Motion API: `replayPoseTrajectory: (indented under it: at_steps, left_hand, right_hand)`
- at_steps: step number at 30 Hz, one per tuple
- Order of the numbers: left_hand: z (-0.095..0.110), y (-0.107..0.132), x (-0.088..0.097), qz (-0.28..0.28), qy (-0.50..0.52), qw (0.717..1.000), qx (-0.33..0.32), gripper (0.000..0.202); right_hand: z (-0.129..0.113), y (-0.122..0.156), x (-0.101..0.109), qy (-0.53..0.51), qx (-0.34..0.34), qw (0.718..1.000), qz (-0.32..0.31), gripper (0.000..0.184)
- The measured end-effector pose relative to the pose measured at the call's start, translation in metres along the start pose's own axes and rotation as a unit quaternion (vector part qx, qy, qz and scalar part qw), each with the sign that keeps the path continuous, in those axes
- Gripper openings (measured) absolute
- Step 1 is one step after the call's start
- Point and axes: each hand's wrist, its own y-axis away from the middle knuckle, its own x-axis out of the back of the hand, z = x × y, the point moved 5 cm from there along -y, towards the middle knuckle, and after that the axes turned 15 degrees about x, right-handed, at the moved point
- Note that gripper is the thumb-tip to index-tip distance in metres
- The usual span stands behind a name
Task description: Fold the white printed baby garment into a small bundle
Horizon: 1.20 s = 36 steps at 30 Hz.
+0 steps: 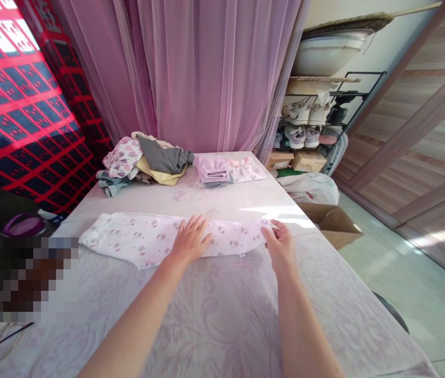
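The left hand (pixel 189 240) lies flat on one long folded garment (pixel 144 239), white with small pink prints. Its five fingers (pixel 194 228) are spread wide and do not grip anything. The right hand (pixel 280 247) is at the right end of this garment, with fingers (pixel 269 229) a little curved and half open. Their tips touch the cloth, but I cannot tell if they pinch it. The garment lies across the near part of the table, on a pale pink patterned tablecloth (pixel 214 320), at 12 o'clock from the body. Farther on the table are two piles of clothes: one mixed pile (pixel 139 163) at 11 o'clock and one lilac pile (pixel 213 170) at 12 o'clock. At 2 o'clock, one open cardboard box (pixel 335 226) stands just beside the table. Behind it is one black shoe rack (pixel 305 110) with at least four shoes.
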Motion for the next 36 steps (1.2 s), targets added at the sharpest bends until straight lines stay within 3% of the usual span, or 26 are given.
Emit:
replayPoseTrajectory:
  at_steps: [3,8,11,13,16,17,19,21,24,27,32,36]
  left_hand:
    - [0.015,-0.004,-0.012,-0.009,0.022,1.000,-0.010,0.060]
    - [0.016,-0.007,-0.021,-0.017,0.075,0.997,-0.008,0.063]
    - [0.020,-0.004,-0.012,-0.043,0.221,0.974,0.002,0.057]
    - [0.024,-0.001,-0.001,-0.068,0.390,0.918,0.033,0.057]
    - [0.035,0.008,0.008,-0.171,0.578,0.794,0.080,0.065]
    - [0.038,0.011,0.011,-0.202,0.605,0.765,0.089,0.067]
    - [0.039,0.015,0.014,-0.229,0.624,0.740,0.105,0.064]
    - [0.033,0.015,0.016,-0.214,0.624,0.741,0.124,0.056]
    - [0.019,0.012,0.014,-0.168,0.597,0.770,0.151,0.044]
    - [-0.001,0.007,0.013,-0.132,0.569,0.793,0.175,0.037]
    - [-0.052,0.002,0.024,-0.139,0.561,0.787,0.214,0.043]
    - [-0.095,0.003,0.035,-0.142,0.486,0.833,0.224,0.044]
  right_hand:
    - [-0.003,0.002,-0.004,-0.106,-0.033,0.994,-0.001,0.061]
    - [-0.013,0.009,-0.019,-0.215,-0.046,0.974,-0.050,0.046]
    - [-0.018,0.018,-0.033,-0.228,-0.028,0.971,-0.074,0.043]
    - [-0.022,0.028,-0.046,-0.227,-0.007,0.969,-0.095,0.040]
    - [-0.029,0.043,-0.064,-0.224,0.024,0.967,-0.119,0.035]
    - [-0.031,0.048,-0.070,-0.221,0.035,0.966,-0.127,0.033]
    - [-0.035,0.057,-0.079,-0.209,0.059,0.963,-0.159,0.031]
    - [-0.039,0.065,-0.086,-0.197,0.080,0.955,-0.207,0.030]
    - [-0.040,0.069,-0.088,-0.176,0.107,0.948,-0.242,0.030]
    - [-0.036,0.063,-0.081,-0.144,0.102,0.961,-0.214,0.030]
    - [-0.023,0.048,-0.068,-0.109,0.037,0.982,-0.148,0.035]
    - [-0.014,0.043,-0.069,-0.062,0.040,0.986,-0.152,0.039]
